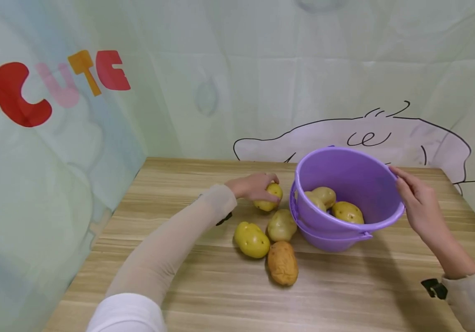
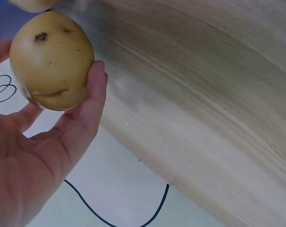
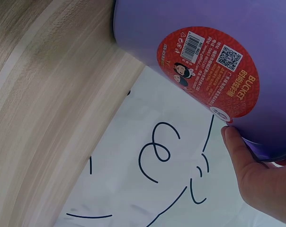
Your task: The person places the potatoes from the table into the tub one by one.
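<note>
My left hand (image 1: pixel 258 186) holds a yellow potato (image 1: pixel 274 190) just left of the bucket, its fingers and thumb curled round the sides. In the left wrist view that potato (image 2: pixel 53 61) shows dark spots and a crease. My right hand (image 1: pixel 422 207) grips the right rim of the purple bucket (image 1: pixel 349 161), which leans toward me. Inside the bucket lie several potatoes (image 1: pixel 347 212). Left of it on the table are a pale potato (image 1: pixel 282 225), a yellow potato (image 1: pixel 252 240) and a brownish-orange potato (image 1: pixel 283 263). The right wrist view shows the bucket's red label (image 3: pixel 209 71).
A wood-grain table (image 1: pixel 204 286) bears everything. Behind and to the left hangs a printed cloth backdrop (image 1: pixel 204 92) with coloured letters and a line-drawn figure. The bucket's purple handle (image 1: pixel 293 203) hangs down along its left side.
</note>
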Action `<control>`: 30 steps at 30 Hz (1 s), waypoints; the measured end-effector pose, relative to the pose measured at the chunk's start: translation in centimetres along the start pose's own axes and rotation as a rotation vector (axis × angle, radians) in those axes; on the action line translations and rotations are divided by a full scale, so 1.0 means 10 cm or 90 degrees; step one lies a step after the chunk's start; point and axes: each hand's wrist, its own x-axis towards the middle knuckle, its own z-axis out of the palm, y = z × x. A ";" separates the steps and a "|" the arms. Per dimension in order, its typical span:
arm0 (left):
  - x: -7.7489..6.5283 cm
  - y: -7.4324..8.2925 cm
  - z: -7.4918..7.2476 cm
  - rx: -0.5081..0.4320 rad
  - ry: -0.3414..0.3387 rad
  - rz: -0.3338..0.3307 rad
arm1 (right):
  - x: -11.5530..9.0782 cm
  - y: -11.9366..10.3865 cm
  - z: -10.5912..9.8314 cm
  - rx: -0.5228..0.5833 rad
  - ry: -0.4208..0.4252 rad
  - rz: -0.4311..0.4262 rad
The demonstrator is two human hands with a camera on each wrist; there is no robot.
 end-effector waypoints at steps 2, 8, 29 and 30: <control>-0.02 -0.01 -0.03 -0.006 0.000 0.006 | 0.00 0.00 0.00 0.001 0.001 -0.004; -0.09 0.00 -0.14 -0.041 0.001 0.012 | -0.01 -0.01 0.00 -0.003 -0.001 -0.003; -0.29 0.21 -0.56 -0.032 0.072 0.079 | 0.01 0.01 0.00 0.005 0.000 -0.007; -0.30 0.22 -0.58 -0.032 0.075 0.081 | 0.00 0.01 0.00 0.005 0.000 -0.008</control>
